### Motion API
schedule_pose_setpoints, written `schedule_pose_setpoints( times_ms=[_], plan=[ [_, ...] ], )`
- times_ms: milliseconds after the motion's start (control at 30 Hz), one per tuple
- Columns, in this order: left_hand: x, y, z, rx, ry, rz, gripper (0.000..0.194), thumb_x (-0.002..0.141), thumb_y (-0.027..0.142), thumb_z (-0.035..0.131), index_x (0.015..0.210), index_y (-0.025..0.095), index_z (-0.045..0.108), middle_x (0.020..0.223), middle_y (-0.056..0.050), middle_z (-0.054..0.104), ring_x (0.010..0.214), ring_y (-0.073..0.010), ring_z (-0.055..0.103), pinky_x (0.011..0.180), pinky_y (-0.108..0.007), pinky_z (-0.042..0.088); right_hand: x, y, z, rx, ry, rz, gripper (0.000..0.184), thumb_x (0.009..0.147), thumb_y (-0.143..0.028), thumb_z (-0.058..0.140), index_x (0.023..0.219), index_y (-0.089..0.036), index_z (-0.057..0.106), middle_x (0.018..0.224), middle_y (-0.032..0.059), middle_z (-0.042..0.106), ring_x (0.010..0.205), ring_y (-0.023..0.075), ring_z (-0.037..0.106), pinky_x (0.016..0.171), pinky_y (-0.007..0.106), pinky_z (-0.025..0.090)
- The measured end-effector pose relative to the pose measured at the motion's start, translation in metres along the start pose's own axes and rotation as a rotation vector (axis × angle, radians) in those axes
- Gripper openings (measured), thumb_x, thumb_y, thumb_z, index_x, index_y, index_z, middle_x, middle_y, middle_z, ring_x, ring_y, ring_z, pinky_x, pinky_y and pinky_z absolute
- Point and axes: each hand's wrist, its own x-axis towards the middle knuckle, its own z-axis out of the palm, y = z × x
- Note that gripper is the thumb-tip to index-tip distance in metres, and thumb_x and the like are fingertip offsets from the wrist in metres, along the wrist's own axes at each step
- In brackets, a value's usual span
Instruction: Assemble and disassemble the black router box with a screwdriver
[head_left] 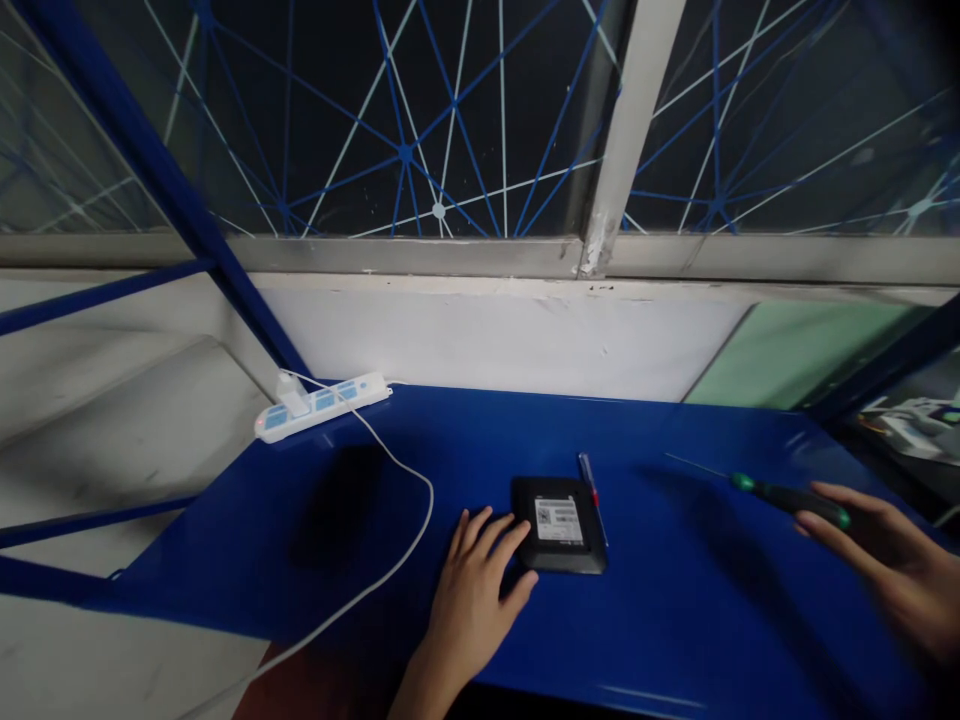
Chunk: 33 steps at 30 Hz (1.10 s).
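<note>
The right hand [892, 565] grips a seemingly readied screwdriver [787, 498], needing leftward travel to the device [559, 522] beside the unclenched left hand [474, 590].

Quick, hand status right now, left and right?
Left hand: open, fingers spread, holding nothing, fingertips at the edge of the black device.
Right hand: closed on the handle of the green-and-black screwdriver.

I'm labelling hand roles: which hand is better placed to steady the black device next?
Likely the left hand: its fingers reach the black device, while the right hand holds a screwdriver.
</note>
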Motion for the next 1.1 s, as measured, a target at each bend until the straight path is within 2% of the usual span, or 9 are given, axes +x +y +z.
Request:
schedule_pose_setpoints(
  times_ms=[67, 133, 200, 300, 400, 600, 867, 1100],
  plan=[
    [0.001, -0.001, 0.001, 0.002, 0.002, 0.005, 0.048, 0.097, 0.033, 0.061, 0.143, 0.032, 0.047, 0.141, -0.001, 0.06, 0.14, -0.031, 0.045, 0.116, -0.063, 0.034, -0.005, -0.022, 0.001, 0.102, -0.094, 0.067, 0.052, 0.064, -0.068, 0.073, 0.108, -0.041, 0.068, 0.11, 0.0161, 0.073, 0.102, 0.0358, 0.07, 0.082, 0.052, 0.054],
    [0.001, -0.001, 0.002, 0.006, 0.003, 0.009, 0.047, 0.097, 0.033, 0.06, 0.142, 0.032, 0.047, 0.14, -0.001, 0.06, 0.139, -0.0308, 0.046, 0.117, -0.063, 0.034, -0.01, -0.039, 0.005, 0.146, -0.178, 0.063, 0.053, 0.06, -0.068, 0.076, 0.103, -0.038, 0.069, 0.108, 0.0122, 0.074, 0.101, 0.0354, 0.071, 0.088, 0.051, 0.056],
    [0.001, -0.001, 0.003, 0.011, 0.004, 0.015, 0.047, 0.097, 0.032, 0.06, 0.142, 0.032, 0.047, 0.14, -0.001, 0.061, 0.139, -0.0307, 0.046, 0.117, -0.063, 0.034, -0.014, -0.05, 0.011, 0.168, -0.257, 0.007, 0.058, 0.055, -0.069, 0.079, 0.099, -0.033, 0.071, 0.101, 0.0099, 0.076, 0.095, 0.035, 0.072, 0.083, 0.049, 0.06],
    [0.002, -0.001, 0.003, 0.019, 0.009, 0.023, 0.047, 0.097, 0.031, 0.061, 0.142, 0.032, 0.047, 0.139, -0.001, 0.061, 0.139, -0.0302, 0.047, 0.116, -0.063, 0.035, -0.021, -0.056, 0.018, 0.164, -0.348, -0.065, 0.053, 0.06, -0.064, 0.08, 0.099, -0.029, 0.072, 0.1, 0.0078, 0.077, 0.091, 0.0308, 0.074, 0.075, 0.039, 0.063],
    [0.002, -0.001, 0.003, 0.028, 0.014, 0.025, 0.048, 0.096, 0.031, 0.061, 0.142, 0.032, 0.047, 0.138, -0.001, 0.062, 0.138, -0.0299, 0.047, 0.116, -0.063, 0.036, -0.026, -0.059, 0.021, 0.174, -0.374, -0.096, 0.049, 0.065, -0.06, 0.078, 0.101, -0.028, 0.073, 0.101, 0.007, 0.078, 0.09, 0.0278, 0.075, 0.071, 0.033, 0.063],
    [0.001, -0.002, 0.005, 0.032, 0.022, 0.024, 0.048, 0.096, 0.029, 0.062, 0.141, 0.032, 0.048, 0.138, -0.001, 0.062, 0.138, -0.0299, 0.048, 0.117, -0.062, 0.035, -0.03, -0.07, 0.023, 0.169, -0.425, -0.049, 0.046, 0.075, -0.053, 0.074, 0.111, -0.025, 0.068, 0.111, 0.0061, 0.076, 0.098, 0.0249, 0.074, 0.082, 0.029, 0.061],
    [0.002, -0.001, 0.003, 0.017, 0.007, 0.011, 0.047, 0.096, 0.032, 0.061, 0.141, 0.032, 0.048, 0.139, 0.0, 0.061, 0.139, -0.0302, 0.046, 0.117, -0.062, 0.035, -0.029, -0.071, 0.022, 0.14, -0.505, -0.083, 0.049, 0.08, -0.051, 0.071, 0.122, -0.027, 0.064, 0.122, 0.0053, 0.073, 0.111, 0.0253, 0.071, 0.093, 0.03, 0.059],
    [0.001, -0.001, 0.003, -0.003, -0.002, 0.003, 0.047, 0.097, 0.033, 0.06, 0.142, 0.033, 0.047, 0.141, -0.001, 0.06, 0.14, -0.0308, 0.045, 0.117, -0.062, 0.033, -0.028, -0.07, 0.019, 0.11, -0.504, -0.106, 0.051, 0.082, -0.053, 0.068, 0.126, -0.027, 0.061, 0.125, 0.0061, 0.071, 0.115, 0.0269, 0.069, 0.099, 0.035, 0.056]
  ],
)
